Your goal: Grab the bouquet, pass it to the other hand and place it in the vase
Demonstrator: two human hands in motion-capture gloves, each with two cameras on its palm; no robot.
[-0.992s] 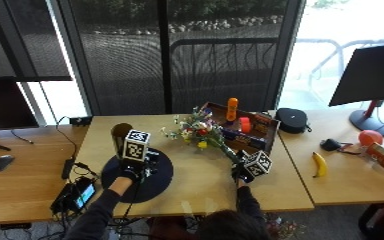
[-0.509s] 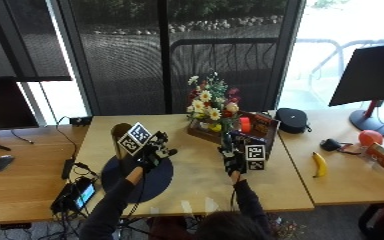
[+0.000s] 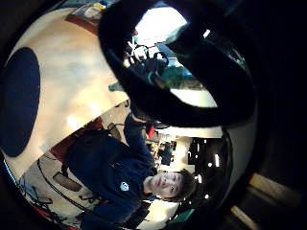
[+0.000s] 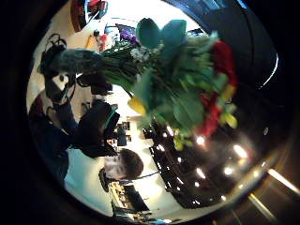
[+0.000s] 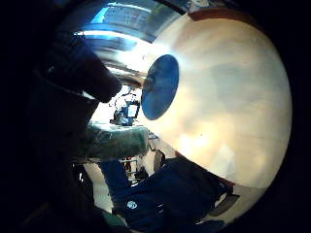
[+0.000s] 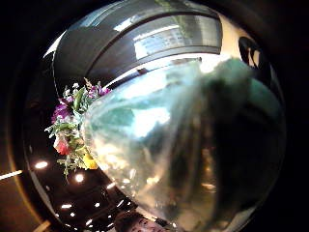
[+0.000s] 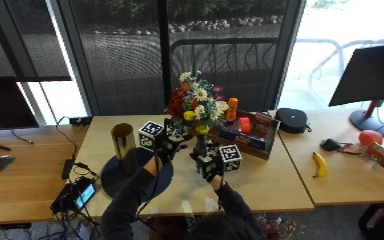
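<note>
Two gloved hands meet above the table (image 7: 272,185): the right hand (image 7: 208,162) grips the upright bouquet (image 7: 195,105) by its wrapped stem. The left hand (image 7: 169,145) (fingers apparently relaxed) hovers beside it, near the gold vase (image 7: 123,147).

Bouquet (image 6: 159,159) wrap close, blooms beyond.

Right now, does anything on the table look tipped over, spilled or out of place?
Nothing stands out. The vase stands upright on the dark round mat. The bouquet is held upright above the table, between the left hand and the right hand. The banana lies flat on the neighbouring table.
</note>
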